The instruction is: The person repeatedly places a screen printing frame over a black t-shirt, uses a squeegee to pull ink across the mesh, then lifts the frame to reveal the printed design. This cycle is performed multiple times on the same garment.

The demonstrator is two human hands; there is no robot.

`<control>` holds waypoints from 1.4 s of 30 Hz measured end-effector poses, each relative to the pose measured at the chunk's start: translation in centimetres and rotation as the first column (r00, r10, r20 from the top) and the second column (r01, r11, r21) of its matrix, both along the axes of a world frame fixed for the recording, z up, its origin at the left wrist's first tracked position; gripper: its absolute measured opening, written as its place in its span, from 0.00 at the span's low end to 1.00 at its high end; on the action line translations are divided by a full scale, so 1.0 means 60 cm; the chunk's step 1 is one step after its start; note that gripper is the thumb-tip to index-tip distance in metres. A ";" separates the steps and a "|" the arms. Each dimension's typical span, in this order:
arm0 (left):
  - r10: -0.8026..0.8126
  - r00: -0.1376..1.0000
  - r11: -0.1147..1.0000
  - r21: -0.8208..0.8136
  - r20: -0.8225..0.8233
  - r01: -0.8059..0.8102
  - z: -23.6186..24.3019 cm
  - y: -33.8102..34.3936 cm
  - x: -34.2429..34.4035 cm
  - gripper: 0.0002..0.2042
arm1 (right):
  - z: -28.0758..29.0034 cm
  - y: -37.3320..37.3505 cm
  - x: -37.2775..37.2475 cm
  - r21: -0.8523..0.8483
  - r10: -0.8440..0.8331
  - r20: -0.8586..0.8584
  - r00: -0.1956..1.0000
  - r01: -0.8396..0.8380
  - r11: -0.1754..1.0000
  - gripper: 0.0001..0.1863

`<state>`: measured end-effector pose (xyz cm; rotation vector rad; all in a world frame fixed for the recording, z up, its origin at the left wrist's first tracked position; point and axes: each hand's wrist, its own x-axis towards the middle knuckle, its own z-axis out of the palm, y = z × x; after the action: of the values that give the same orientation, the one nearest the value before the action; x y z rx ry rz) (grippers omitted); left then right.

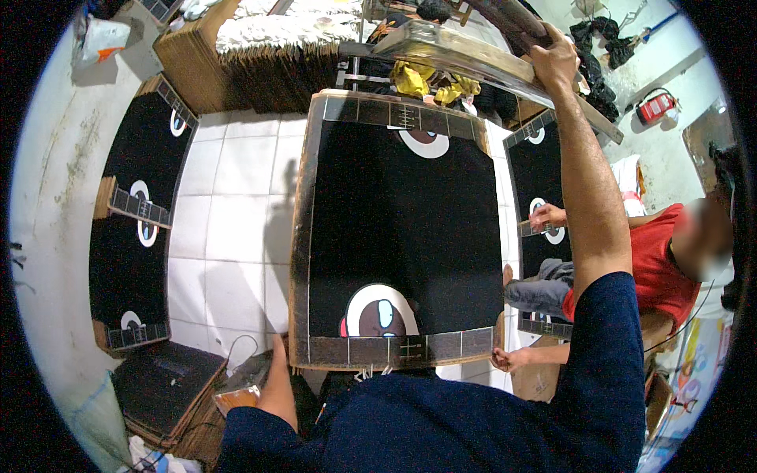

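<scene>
A board with black cloth [406,229] on it lies before me, bordered at its far and near ends by dark strips with ruled white lines. White-and-brown round eye prints [381,311] show near both ends. At the upper right my right hand [554,59] is closed on a raised wooden frame [465,59], where a dark bar meets it, arm stretched out. My left hand [278,355] is low beside the board's near left corner; it is seen edge-on and its fingers cannot be made out.
A person in a red top [662,252] sits at the right, one hand [509,359] by the board's near right corner. Similar printed boards [134,213] line both sides. Stacked panels [276,71] stand at the back. A fire extinguisher [656,106] is at the far right.
</scene>
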<state>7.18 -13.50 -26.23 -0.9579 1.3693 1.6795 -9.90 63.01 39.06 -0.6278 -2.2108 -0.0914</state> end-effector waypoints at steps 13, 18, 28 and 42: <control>-0.490 0.793 0.575 -0.818 -0.362 -0.018 0.084 -0.001 0.155 0.14 | 0.028 0.002 -0.024 -0.086 -0.020 0.045 0.999 0.023 0.996 0.30; -0.581 0.736 0.512 -0.859 -0.347 -0.001 0.161 -0.007 0.124 0.10 | 0.026 -0.001 -0.020 -0.164 0.009 0.018 1.000 -0.006 0.986 0.30; -0.518 0.134 0.590 -0.467 -0.845 -0.658 0.551 0.242 -0.214 0.15 | 0.027 0.014 -0.029 -0.094 0.034 0.032 0.999 -0.031 0.995 0.29; -0.606 -0.449 0.783 -0.591 -0.657 -0.192 0.775 0.533 0.143 0.18 | 0.039 0.006 -0.043 -0.095 -0.065 0.108 0.992 0.075 0.993 0.30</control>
<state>15.78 18.51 20.28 1.4312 2.9203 1.4565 -12.49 63.40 41.41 -0.7716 -2.3057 -0.0528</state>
